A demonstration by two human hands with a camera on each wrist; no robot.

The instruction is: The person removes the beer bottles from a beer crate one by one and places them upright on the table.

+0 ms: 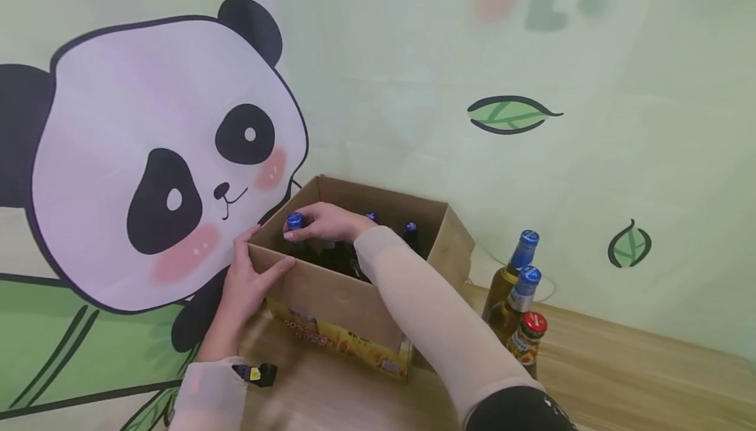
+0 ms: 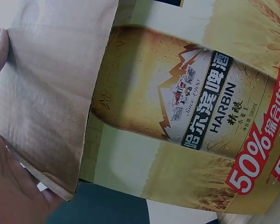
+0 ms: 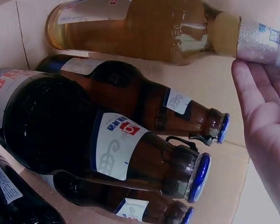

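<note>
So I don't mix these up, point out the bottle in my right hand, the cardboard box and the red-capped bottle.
Held bottle [image 3: 165,32]: right wrist view, on its amber body.
Cardboard box [image 1: 333,292]: head view, on its front wall.
Red-capped bottle [image 1: 524,346]: head view, on the label below its cap.

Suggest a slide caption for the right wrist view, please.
Right hand gripping a foil-necked beer bottle beside blue-capped brown bottles in a cardboard box.
</note>
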